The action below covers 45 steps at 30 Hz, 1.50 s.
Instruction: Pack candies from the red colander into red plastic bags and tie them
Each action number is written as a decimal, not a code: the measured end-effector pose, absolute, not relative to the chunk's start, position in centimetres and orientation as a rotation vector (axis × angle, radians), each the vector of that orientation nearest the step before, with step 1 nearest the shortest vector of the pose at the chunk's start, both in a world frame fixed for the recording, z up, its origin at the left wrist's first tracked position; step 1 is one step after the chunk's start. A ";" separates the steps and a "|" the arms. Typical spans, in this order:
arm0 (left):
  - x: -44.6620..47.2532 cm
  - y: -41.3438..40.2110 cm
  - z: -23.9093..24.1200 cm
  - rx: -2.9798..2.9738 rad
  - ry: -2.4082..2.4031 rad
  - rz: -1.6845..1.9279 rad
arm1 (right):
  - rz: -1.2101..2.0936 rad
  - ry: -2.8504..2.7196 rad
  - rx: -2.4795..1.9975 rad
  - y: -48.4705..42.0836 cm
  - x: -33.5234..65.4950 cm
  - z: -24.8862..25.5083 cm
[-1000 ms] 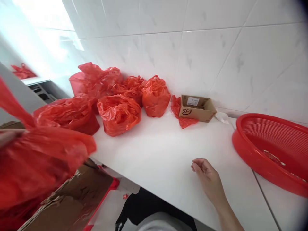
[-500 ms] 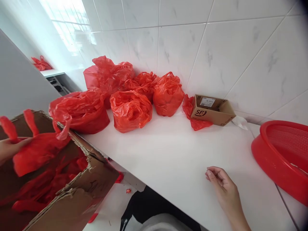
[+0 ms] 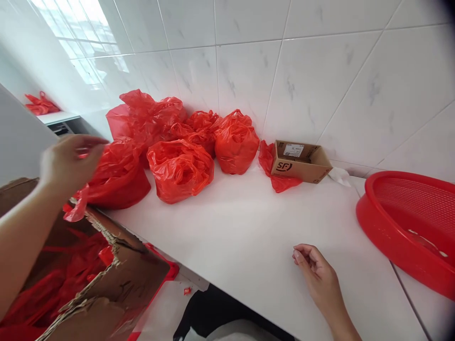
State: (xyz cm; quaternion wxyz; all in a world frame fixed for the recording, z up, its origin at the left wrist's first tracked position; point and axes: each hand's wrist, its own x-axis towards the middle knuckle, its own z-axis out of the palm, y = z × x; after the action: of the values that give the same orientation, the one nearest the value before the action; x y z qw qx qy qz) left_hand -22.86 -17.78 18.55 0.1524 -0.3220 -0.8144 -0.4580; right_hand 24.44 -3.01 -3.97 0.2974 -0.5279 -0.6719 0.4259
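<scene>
My left hand (image 3: 73,158) is raised above the near edge of a large open carton (image 3: 138,274), beside a red plastic bag (image 3: 119,182) with a full, rounded shape. Its thumb and forefinger are apart, with red showing in the gap and nothing held that I can see. Inside the carton lies a heap of red plastic bags (image 3: 67,270). My right hand (image 3: 318,272) is over the white tabletop (image 3: 241,237), its fingers loosely curled with the thumb close to them, holding nothing.
Several filled red bags (image 3: 180,170) stand along the tiled wall. A small cardboard box (image 3: 300,168) sits on a flat red bag (image 3: 284,183). At the right is a red plastic basket (image 3: 391,227). A small red wrapper (image 3: 187,291) lies on the floor.
My left hand has let go of the red bag it held over the carton and has risen up and to the right. The right hand keeps its pose. The view has shifted slightly right.
</scene>
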 end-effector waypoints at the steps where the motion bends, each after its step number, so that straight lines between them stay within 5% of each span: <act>1: -22.7 -16.3 18.3 -1.034 -2.330 -1.253 | 1.129 -1.789 -1.397 -3.0 24.4 -3.9; 7: -21.2 -7.2 16.7 -1.478 -2.425 -1.011 | 1.131 -1.781 -1.355 -3.3 24.1 -3.0; 15: -20.8 -3.8 17.6 -1.282 -2.622 -1.121 | 1.153 -1.813 -1.336 -3.9 24.1 -2.1; 24: -15.7 -4.5 24.9 -1.111 -1.778 -1.989 | 1.194 -1.776 -1.284 -3.6 23.9 -2.4; 27: -10.3 -3.8 21.7 -1.311 -1.649 -2.667 | 1.308 -1.631 -1.190 -3.2 23.7 -1.7; 36: 5.8 -5.1 6.4 -1.653 -2.211 -3.346 | 1.618 -1.328 -0.786 -3.6 23.6 3.6; 45: -0.1 -6.1 4.9 -0.972 -1.908 -3.651 | 1.498 -0.965 -0.993 -1.8 28.9 1.8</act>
State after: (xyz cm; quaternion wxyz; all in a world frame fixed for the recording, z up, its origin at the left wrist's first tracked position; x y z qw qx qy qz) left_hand -0.05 -6.10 4.92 -0.5186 -0.1963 -0.3854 -0.7375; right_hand 28.92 -1.81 1.82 0.5236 -0.4146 -0.4031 0.6257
